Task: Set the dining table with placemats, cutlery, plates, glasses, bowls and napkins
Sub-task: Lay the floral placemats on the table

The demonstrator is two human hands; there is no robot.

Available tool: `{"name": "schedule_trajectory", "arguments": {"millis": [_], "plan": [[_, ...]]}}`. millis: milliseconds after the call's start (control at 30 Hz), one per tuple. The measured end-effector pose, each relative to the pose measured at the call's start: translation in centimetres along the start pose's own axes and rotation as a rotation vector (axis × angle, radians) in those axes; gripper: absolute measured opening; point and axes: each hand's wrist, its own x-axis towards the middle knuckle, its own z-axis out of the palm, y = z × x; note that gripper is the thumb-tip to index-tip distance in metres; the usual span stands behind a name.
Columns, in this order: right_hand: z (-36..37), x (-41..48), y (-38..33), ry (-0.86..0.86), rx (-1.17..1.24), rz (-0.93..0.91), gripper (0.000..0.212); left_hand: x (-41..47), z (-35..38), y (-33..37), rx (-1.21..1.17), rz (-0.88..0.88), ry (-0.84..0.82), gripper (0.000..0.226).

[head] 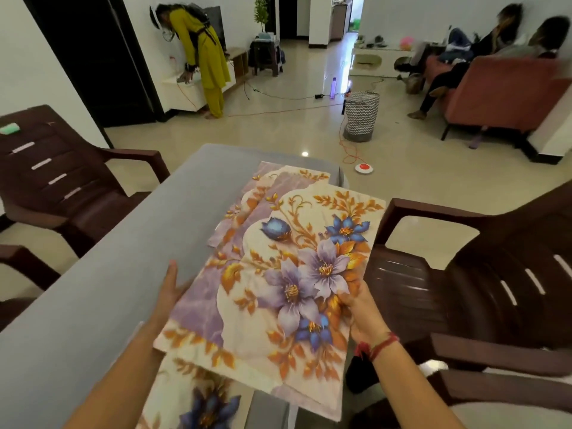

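A floral placemat (278,283) with purple and blue flowers is lifted a little above the grey dining table (108,274). My right hand (365,314) pinches its right edge. My left hand (168,292) holds its left edge with the fingers under it. A second floral placemat (278,184) lies flat on the table's far end, partly under the held one. A third floral placemat (198,400) lies at the near edge, below the held one.
Brown plastic chairs stand at the left (62,181) and right (483,289) of the table. A zigzag-patterned basket (360,116) and orange cables are on the floor beyond. A person in yellow (205,54) bends at a counter; people sit on a sofa (501,91).
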Motion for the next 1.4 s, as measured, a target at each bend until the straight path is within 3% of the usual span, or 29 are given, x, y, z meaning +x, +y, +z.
{"name": "schedule_trajectory", "arguments": {"millis": [67, 133, 267, 333, 467, 567, 800, 933, 1200, 1400], "plan": [[-1.1, -4.3, 0.2, -0.041, -0.104, -0.050, 0.040, -3.7, -0.5, 0.1, 0.153, -0.083, -0.104, 0.096], [-1.8, -9.0, 0.7, -0.088, -0.170, -0.080, 0.040, -7.0, -0.9, -0.9, 0.321, -0.122, -0.128, 0.078], [-1.9, -20.4, 2.0, -0.063, -0.196, -0.173, 0.035, -13.7, -0.3, -6.0, 0.654, 0.049, 0.101, 0.029], [-2.0, -26.4, 3.3, 0.007, -0.209, -0.194, 0.025, -17.8, 0.2, -9.4, 0.742, 0.143, 0.207, 0.024], [-5.0, -35.5, 5.6, 0.184, -0.353, -0.278, 0.031, -24.7, 1.5, -15.2, 0.799, 0.254, 0.297, 0.011], [-7.7, -42.6, 5.4, 0.317, -0.365, -0.363, 0.020, -27.9, 3.8, -17.9, 0.918, 0.313, 0.216, 0.014], [-13.2, -54.2, 1.9, 0.575, -0.306, -0.424, 0.020, -33.4, 11.9, -23.9, 0.947, 0.370, -0.095, 0.027], [-19.0, -59.9, 1.6, 0.712, -0.299, -0.459, 0.022, -36.0, 17.2, -28.8, 0.944, 0.365, -0.213, 0.018], [-35.9, -72.5, 0.9, 0.953, -0.157, -0.430, 0.028, -41.6, 30.8, -43.5, 0.967, 0.324, -0.546, 0.016], [-49.3, -79.3, -1.8, 0.990, -0.197, -0.407, 0.028, -43.8, 39.1, -55.9, 0.942, 0.255, -0.625, 0.020]]}}
